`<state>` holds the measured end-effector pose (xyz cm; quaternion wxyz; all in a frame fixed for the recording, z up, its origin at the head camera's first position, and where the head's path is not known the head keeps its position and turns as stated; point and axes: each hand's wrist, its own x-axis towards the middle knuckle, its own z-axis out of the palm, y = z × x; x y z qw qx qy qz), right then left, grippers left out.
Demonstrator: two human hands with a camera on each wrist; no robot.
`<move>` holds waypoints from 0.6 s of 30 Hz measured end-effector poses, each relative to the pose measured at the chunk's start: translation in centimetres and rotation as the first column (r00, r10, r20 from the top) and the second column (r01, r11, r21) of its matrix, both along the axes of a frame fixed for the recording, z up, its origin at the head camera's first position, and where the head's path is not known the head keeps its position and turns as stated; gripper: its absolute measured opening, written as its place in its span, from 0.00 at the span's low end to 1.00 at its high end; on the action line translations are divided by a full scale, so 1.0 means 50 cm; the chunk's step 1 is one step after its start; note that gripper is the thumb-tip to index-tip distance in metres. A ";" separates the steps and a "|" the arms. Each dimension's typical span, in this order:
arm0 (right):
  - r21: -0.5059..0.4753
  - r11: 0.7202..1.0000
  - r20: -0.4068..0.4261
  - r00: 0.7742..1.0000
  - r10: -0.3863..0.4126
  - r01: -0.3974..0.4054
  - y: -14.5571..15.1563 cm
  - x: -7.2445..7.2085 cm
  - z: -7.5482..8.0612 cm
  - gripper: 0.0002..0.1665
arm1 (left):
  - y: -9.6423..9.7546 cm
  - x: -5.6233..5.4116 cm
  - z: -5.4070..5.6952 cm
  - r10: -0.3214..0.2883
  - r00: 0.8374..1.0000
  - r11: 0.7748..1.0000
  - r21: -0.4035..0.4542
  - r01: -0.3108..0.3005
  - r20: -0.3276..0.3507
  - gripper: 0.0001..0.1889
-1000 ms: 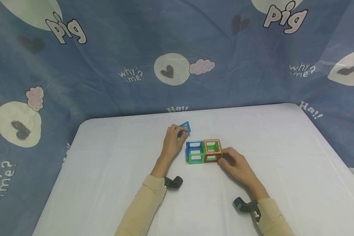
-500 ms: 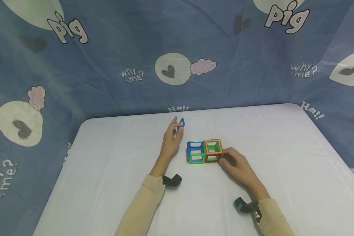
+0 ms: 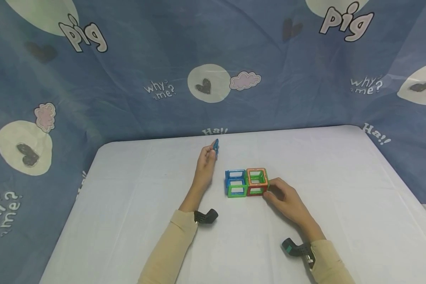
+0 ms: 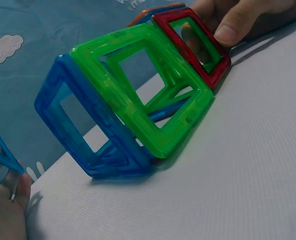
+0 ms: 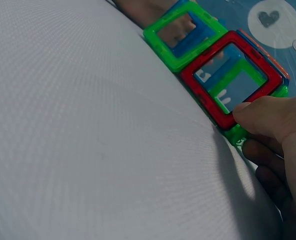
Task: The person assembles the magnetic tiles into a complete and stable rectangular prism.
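Two joined boxes of magnetic tiles (image 3: 237, 185) stand on the white table. The left box has blue and green frames and an open top; the right one shows a red front (image 5: 188, 75) and an orange top (image 3: 257, 170). My right hand (image 3: 287, 200) grips the right end, its thumb against the red tile in the right wrist view. Farther back and left, my left hand (image 3: 204, 165) holds a loose blue magnetic tile (image 3: 216, 146), seen nearly edge-on in the head view. The left wrist view shows that blue tile (image 4: 5, 152) at its left edge, apart from the boxes.
The white table (image 3: 156, 177) extends around both hands. Behind it hangs a blue printed cloth (image 3: 127, 110), close to the table's far edge. A dark wrist camera (image 3: 206, 216) sits on the left wrist, another (image 3: 294, 247) on the right.
My left hand has moved slightly back and left, away from the boxes, turning the blue tile from a visible open frame to nearly edge-on. The right hand and the boxes have stayed in place.
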<state>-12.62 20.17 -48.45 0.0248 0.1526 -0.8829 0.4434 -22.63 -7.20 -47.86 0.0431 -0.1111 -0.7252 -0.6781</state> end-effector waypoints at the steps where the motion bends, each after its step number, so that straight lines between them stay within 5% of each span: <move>1: -0.001 1.000 0.000 1.000 0.000 0.000 0.000 0.000 0.000 0.15 | -0.001 0.001 0.003 -0.015 1.000 0.999 0.031 0.015 0.004 0.23; 8: -0.005 1.000 0.004 1.000 0.004 -0.004 -0.001 0.002 0.002 0.16 | -0.002 0.023 0.039 -0.134 0.991 0.978 0.165 0.131 0.003 0.22; 18: 0.003 1.000 -0.001 1.000 -0.001 0.001 0.000 0.000 -0.001 0.16 | 0.007 0.036 0.058 -0.076 0.996 0.991 0.108 0.080 -0.040 0.18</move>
